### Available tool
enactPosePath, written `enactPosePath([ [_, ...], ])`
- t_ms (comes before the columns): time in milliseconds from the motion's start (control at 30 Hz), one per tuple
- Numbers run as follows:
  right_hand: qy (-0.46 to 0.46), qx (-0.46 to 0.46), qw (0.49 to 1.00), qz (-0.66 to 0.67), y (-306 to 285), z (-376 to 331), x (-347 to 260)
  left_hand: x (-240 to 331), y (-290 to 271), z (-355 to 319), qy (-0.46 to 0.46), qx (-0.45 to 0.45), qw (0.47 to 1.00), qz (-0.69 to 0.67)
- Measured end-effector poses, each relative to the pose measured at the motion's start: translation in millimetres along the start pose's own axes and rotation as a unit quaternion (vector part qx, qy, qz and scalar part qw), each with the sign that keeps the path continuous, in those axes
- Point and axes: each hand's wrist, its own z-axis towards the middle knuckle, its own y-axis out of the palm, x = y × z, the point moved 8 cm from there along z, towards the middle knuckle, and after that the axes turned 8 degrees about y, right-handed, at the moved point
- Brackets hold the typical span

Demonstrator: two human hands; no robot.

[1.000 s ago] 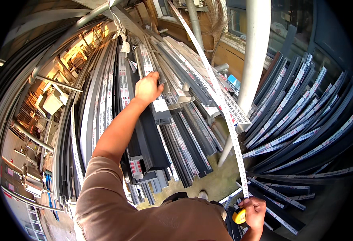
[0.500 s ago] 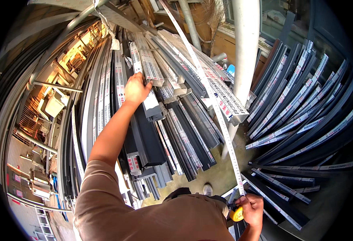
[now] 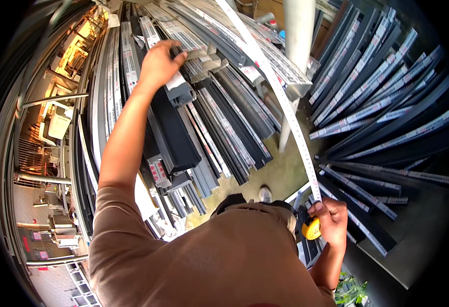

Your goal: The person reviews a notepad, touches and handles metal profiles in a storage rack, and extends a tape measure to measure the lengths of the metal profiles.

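Note:
My left hand [image 3: 159, 64] reaches up and grips the end of a dark profile bar [image 3: 176, 130] leaning among a stack of long dark and grey profiles. My right hand [image 3: 329, 217] is low at the right, closed around a yellow tape measure case [image 3: 311, 228]. The white tape blade [image 3: 281, 100] runs from the case up and to the left, across the stacked bars, out past the top edge. Its far end is not visible.
More dark profiles with white striped labels [image 3: 383, 92] fan out on the right. A pale vertical post [image 3: 297, 56] stands behind the stack. A green-yellow floor patch [image 3: 265, 176] and my shoe [image 3: 265, 194] show below. Racks and shelving [image 3: 55, 128] fill the left.
My left hand has slid further up and left along the bar ends. The view tilted, so the stack sits higher. My right hand still holds the tape measure low at the right.

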Motion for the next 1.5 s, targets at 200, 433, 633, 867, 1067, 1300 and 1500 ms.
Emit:
enactPosePath([
  [200, -0.013, 0.018, 1.0, -0.007, -8, -8, 7, 62, -19, -6, 0.094, -0.147, 0.984, -0.045],
  [433, 0.004, 0.006, 1.0, 0.006, -8, -12, 17, 74, -21, -57, 0.135, -0.277, 0.951, -0.016],
  [633, -0.015, 0.003, 1.0, -0.001, -6, -8, 17, 40, -36, -51, 0.081, -0.13, 0.986, 0.066],
  [867, -0.014, -0.005, 1.0, 0.011, -1, -8, 12, -48, -59, -16, -0.008, 0.005, 0.991, 0.134],
  [1067, 0.008, 0.0, 1.0, 0.012, 0, -14, 22, -41, -48, -28, -0.012, 0.002, 0.996, 0.088],
  [1300, 0.007, 0.008, 1.0, 0.027, -1, -18, 21, -28, -31, -40, -0.051, -0.07, 0.994, 0.072],
  [1500, -0.004, 0.006, 1.0, 0.022, 0, -18, 25, -23, -2, -56, -0.027, -0.15, 0.987, 0.05],
])
